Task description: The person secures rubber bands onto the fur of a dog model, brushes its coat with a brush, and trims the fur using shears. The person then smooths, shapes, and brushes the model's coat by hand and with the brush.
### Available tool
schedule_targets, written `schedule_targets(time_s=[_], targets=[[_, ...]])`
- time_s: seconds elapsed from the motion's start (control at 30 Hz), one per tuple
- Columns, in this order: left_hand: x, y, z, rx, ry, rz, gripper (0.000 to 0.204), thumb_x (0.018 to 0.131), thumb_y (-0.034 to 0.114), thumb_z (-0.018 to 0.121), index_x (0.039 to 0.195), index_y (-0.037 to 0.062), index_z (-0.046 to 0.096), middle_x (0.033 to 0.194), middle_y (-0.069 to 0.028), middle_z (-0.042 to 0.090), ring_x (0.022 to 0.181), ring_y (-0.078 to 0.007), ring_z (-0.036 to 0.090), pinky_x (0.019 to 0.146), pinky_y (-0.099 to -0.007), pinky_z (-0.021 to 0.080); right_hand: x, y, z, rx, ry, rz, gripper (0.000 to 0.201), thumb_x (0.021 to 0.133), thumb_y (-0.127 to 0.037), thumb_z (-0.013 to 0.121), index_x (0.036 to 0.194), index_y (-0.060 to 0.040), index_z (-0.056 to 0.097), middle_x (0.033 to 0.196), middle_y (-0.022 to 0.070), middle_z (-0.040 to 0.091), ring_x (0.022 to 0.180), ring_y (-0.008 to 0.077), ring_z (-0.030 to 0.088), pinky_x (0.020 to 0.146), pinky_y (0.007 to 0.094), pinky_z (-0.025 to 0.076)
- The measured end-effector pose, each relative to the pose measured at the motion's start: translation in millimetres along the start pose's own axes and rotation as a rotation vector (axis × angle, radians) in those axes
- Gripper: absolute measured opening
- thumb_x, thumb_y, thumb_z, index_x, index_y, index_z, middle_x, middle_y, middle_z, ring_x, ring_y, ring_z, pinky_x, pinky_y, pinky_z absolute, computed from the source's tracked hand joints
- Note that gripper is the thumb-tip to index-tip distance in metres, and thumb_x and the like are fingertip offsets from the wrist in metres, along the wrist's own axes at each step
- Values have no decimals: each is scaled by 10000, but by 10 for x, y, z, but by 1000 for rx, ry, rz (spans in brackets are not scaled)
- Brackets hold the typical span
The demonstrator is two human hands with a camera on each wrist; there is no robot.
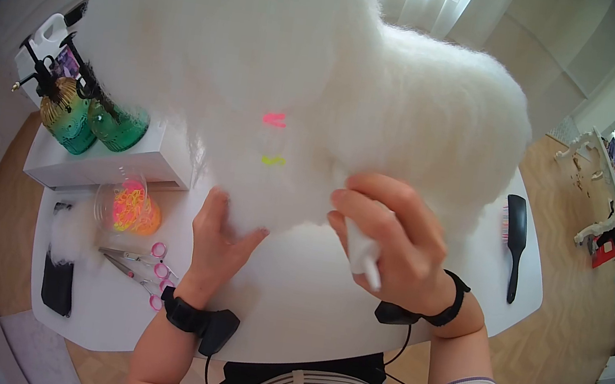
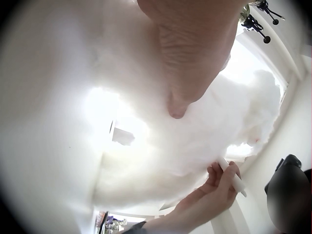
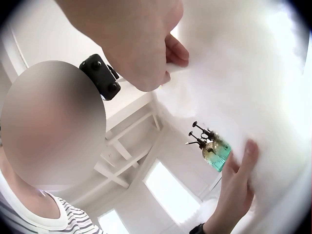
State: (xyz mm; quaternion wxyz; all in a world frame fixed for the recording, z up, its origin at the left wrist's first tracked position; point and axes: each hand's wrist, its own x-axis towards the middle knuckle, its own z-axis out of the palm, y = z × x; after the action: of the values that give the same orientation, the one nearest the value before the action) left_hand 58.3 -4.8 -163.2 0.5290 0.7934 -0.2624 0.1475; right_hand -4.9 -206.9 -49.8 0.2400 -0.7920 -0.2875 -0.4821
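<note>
A large fluffy white dog-like figure (image 1: 427, 122) stands on the white table, filling the upper middle of the head view. A pink strip (image 1: 274, 119) and a yellow-green strip (image 1: 273, 160) show on its fur. My right hand (image 1: 405, 249) grips a slim white tool (image 1: 362, 253) with a narrow tail end; its other end meets the fur below the body. With the thumb spread from the fingers, my left hand (image 1: 217, 246) rests against the fur low at the front. Some of its fingers are hidden by fur in the head view.
At left, green-amber spray bottles (image 1: 70, 119) stand on a white box (image 1: 162, 160). Below are a clear tub of neon bands (image 1: 133, 211), pink-handled scissors (image 1: 155, 269) and a black case (image 1: 57, 286) with white fluff. A black brush (image 1: 516, 245) lies at right.
</note>
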Motion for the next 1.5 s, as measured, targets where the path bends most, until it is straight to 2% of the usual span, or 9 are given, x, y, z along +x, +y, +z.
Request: schedule_targets(time_s=[0.1, 0.33, 0.53, 0.93, 1.0, 1.13, 1.27, 1.33, 1.5], targets=[[5, 2, 11, -31, 17, -26, 464, 616, -9, 760, 962, -26, 452, 869, -131, 521, 771, -243, 551, 696, -300, 461, -2, -28, -73, 54, -230, -9, 324, 646, 31, 718, 942, -25, 600, 901, 109, 564, 696, 208, 575, 595, 301, 462], [-2, 16, 3, -56, 18, -36, 453, 625, -11, 748, 976, -28, 461, 884, -129, 535, 783, -238, 561, 712, -297, 463, 68, -19, -392, -162, 114, 17, 378, 694, 21, 741, 1036, -66, 608, 1041, 129, 580, 787, 212, 591, 617, 269, 490], [12, 25, 4, -59, 5, -24, 449, 634, -15, 748, 983, -29, 466, 888, -126, 541, 793, -233, 570, 721, -291, 465, 79, 106, -234, -190, 19, 89, 347, 598, 37, 734, 912, -78, 642, 903, 45, 655, 754, 164, 586, 673, 263, 392], [3, 8, -7, -54, 0, -19, 452, 634, -17, 753, 979, -29, 460, 886, -128, 534, 796, -228, 560, 721, -287, 464, 85, 141, -320, -173, 46, 236, 202, 765, -72, 712, 937, -78, 607, 897, 48, 636, 792, 190, 568, 720, 280, 407], [-11, 12, -19, -23, -11, -47, 452, 630, -17, 756, 967, -27, 455, 878, -126, 530, 788, -226, 555, 713, -286, 462, 48, 201, -368, 238, 417, 193, 172, 835, -107, 669, 963, -46, 571, 924, 65, 620, 829, 165, 565, 737, 275, 442], [4, 13, -1, -42, -4, -27, 452, 625, -18, 759, 957, -25, 452, 868, -124, 527, 777, -224, 551, 706, -286, 460, 37, 221, -499, 264, 500, 271, 216, 877, -143, 629, 1031, -17, 546, 971, 134, 609, 841, 173, 579, 710, 286, 459], [15, 37, 8, -45, 11, -13, 454, 623, -19, 760, 957, -21, 453, 865, -125, 533, 772, -230, 561, 703, -289, 465, 75, 326, -477, 26, 496, 361, 169, 864, -104, 641, 979, -22, 549, 950, 87, 621, 858, 155, 590, 742, 254, 459], [10, 31, 11, -41, 14, -16, 455, 621, -19, 761, 957, -20, 454, 865, -125, 536, 772, -233, 566, 701, -290, 467, 93, 345, -466, -143, 313, 426, 172, 857, -96, 646, 989, -35, 554, 908, 87, 643, 811, 145, 600, 729, 230, 452], [8, 29, 12, -60, 23, -33, 457, 618, -19, 764, 956, -18, 456, 868, -129, 545, 770, -242, 575, 699, -289, 471, 97, 397, -492, -266, 412, 243, 232, 847, -74, 648, 1055, -52, 546, 845, 72, 654, 725, 129, 596, 663, 225, 444]])
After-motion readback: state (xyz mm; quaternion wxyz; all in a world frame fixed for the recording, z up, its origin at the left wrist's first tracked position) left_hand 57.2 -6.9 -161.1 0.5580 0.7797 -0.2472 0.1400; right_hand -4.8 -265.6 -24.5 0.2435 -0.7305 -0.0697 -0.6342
